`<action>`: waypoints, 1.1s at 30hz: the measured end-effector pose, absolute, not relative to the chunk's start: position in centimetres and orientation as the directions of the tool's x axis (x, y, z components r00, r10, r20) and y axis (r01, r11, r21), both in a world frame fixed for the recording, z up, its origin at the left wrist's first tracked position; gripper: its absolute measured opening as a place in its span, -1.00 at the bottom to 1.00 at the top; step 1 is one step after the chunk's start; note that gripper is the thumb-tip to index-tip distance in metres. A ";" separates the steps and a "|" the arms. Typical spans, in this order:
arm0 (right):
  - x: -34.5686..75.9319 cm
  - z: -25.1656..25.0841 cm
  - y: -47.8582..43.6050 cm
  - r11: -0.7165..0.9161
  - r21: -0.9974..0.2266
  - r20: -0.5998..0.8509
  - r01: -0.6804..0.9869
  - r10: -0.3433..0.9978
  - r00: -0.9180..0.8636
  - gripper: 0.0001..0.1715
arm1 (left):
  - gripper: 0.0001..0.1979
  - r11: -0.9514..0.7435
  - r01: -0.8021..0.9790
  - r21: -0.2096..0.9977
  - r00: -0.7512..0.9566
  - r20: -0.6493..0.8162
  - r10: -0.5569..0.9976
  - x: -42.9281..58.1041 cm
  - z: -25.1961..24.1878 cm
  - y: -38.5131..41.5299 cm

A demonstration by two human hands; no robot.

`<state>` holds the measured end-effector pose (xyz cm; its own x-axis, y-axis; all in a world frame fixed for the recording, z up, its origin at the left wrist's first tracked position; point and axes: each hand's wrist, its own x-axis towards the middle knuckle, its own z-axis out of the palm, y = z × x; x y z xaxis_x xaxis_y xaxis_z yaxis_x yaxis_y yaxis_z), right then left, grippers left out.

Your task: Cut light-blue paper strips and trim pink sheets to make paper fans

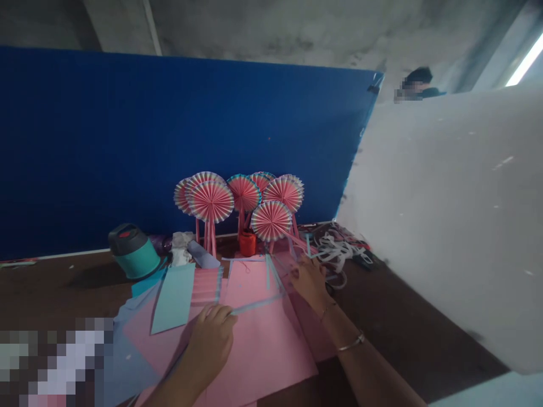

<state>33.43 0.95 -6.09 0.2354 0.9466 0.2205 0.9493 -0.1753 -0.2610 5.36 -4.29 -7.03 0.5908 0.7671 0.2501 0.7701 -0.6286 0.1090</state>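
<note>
My left hand (214,336) rests on a large pink paper sheet (271,345), its fingers closed at the near end of a narrow pale blue strip (257,304). From there the strip runs across the sheet towards my right hand (309,282). The right fingers are bent together and slightly blurred; what they hold, if anything, I cannot make out. More thin strips (271,271) lie just left of that hand. Beside my left hand are a pale green paper piece (173,299) and a pleated pink paper (206,285).
Several round pleated paper fans (211,202) on pink sticks stand at the back, around a red container (248,243). A teal and grey device (134,251) sits left. Tangled white strips (339,249) lie right. A blue partition (127,141) and white panel (445,215) bound the table.
</note>
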 end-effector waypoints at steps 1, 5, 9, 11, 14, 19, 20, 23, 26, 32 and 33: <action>33.4 -6.3 1.0 -0.177 -0.261 0.210 0.949 0.949 0.234 -0.81 | -0.66 -0.629 0.770 0.112 0.588 0.259 0.766 5.3 -7.0 -4.3; 33.5 -6.9 1.3 -0.166 -0.274 0.194 0.947 0.955 0.224 -0.81 | -0.60 -0.649 0.746 0.148 0.591 0.300 0.749 5.3 -7.0 -4.4; 33.3 -6.6 1.4 -0.130 -0.393 0.253 0.910 0.936 0.244 -0.83 | -0.60 -0.672 0.667 0.321 0.617 0.268 0.740 5.6 -7.2 -4.8; 33.0 -6.1 1.4 -0.027 -0.566 0.235 0.824 0.953 0.192 -0.84 | -0.65 -0.614 0.624 0.483 0.589 0.224 0.776 6.1 -7.2 -4.6; 32.3 -5.4 1.0 0.216 -0.771 0.227 0.599 0.972 -0.058 -0.86 | -0.67 -0.324 0.497 0.805 0.448 0.081 0.890 7.4 -6.7 -3.4; 31.1 -4.6 0.0 0.434 -0.741 0.315 0.513 0.898 -0.306 -0.89 | -0.42 0.233 0.120 0.965 0.225 -0.255 0.940 9.8 -4.9 -0.5; 31.1 -4.5 -0.1 0.444 -0.733 0.312 0.515 0.892 -0.326 -0.89 | -0.45 0.236 0.070 0.969 0.194 -0.245 0.950 10.1 -4.7 -0.2; 31.3 -4.4 -0.1 0.414 -0.741 0.266 0.529 0.904 -0.336 -0.90 | -0.53 0.195 0.011 0.981 0.119 -0.195 0.974 10.3 -4.6 0.3; 31.6 -4.8 0.1 0.375 -0.742 0.238 0.557 0.923 -0.304 -0.86 | -0.56 0.153 0.022 0.988 0.094 -0.155 0.983 10.5 -4.7 -0.1; 30.4 -5.8 0.1 0.390 -0.775 0.287 0.497 0.918 -0.273 -0.69 | -0.54 0.081 -0.016 0.997 0.094 -0.079 0.992 11.8 -5.2 -1.3; 30.2 -5.8 0.1 0.374 -0.793 0.268 0.481 0.923 -0.276 -0.73 | -0.54 0.077 -0.002 0.997 0.100 -0.077 0.992 12.0 -5.5 -1.5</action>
